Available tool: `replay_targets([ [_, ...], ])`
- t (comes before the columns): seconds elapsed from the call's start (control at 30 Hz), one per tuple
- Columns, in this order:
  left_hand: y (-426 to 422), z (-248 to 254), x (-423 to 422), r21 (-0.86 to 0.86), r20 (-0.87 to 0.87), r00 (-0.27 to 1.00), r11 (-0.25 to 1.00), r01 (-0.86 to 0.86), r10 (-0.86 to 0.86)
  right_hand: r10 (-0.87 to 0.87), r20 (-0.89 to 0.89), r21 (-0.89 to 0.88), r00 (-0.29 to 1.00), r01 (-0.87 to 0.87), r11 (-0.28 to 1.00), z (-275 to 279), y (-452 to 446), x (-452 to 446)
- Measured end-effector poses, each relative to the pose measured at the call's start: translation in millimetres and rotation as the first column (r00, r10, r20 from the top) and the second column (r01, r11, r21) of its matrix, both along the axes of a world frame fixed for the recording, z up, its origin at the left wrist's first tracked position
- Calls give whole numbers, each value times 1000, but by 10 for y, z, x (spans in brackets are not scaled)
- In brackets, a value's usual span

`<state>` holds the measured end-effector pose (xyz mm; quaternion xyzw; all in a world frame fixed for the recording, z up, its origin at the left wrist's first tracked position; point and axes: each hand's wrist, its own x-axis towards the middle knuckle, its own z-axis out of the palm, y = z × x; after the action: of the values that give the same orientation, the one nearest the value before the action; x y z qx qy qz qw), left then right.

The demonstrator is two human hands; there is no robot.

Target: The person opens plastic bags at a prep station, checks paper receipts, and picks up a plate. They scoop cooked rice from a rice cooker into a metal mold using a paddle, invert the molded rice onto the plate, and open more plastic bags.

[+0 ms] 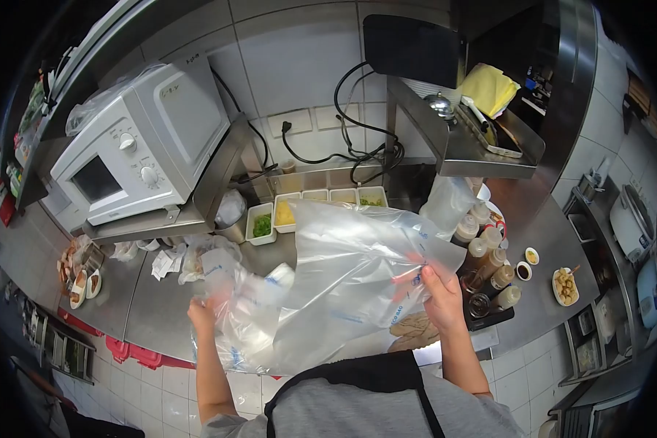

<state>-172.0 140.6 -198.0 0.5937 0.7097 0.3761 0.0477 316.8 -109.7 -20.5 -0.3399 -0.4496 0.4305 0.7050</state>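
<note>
A large clear plastic bag [350,270] with blue print is spread out in front of me above the counter. My right hand [443,293] is closed on its right side, thumb in front and fingers showing through the film. On the left, my left hand [203,312] is closed on a crumpled bunch of clear plastic bags [244,310], its fingers partly behind the film. The big bag overlaps this bunch. A brown paper bag [414,328] shows partly below the big bag, near my right forearm.
A white microwave [139,146] stands on a raised shelf at left. White tubs of chopped greens [261,224] line the back. Several sauce bottles [491,255] crowd the right, with a bowl of food [565,285] beyond. A metal shelf [482,157] juts out above.
</note>
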Motion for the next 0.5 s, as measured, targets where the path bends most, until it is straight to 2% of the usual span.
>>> replay_targets([
  [0.1, -270, 458, 398, -40, -119, 963, 968, -248, 242, 37, 22, 9, 999, -37, 999, 15, -30, 12],
  [0.2, -271, 812, 755, 140, -72, 997, 990, 22, -12, 37, 25, 16, 999, -38, 999, 79, -44, -54],
  [0.23, -386, 1075, 1004, 158, 168, 932, 942, 294, -320, 57, 25, 13, 998, -58, 998, 93, -44, -69],
  [0.27, -558, 1369, 1294, 236, 384, 725, 820, 522, -572, 82, 24, 6, 996, -83, 997, 98, -49, -94],
  [0.33, -859, 1746, 1784, 325, 335, 355, 460, 826, -873, 62, 56, 22, 997, -63, 998, 109, -36, -154],
  [0.4, -1034, 1940, 2230, 478, 368, 100, 280, 833, -924, 71, 73, 21, 995, -73, 997, 120, -32, -199],
  [0.5, -989, 2071, 2422, 443, 596, -30, 297, 846, -803, 104, 71, 15, 992, -105, 994, 141, -68, -206],
])
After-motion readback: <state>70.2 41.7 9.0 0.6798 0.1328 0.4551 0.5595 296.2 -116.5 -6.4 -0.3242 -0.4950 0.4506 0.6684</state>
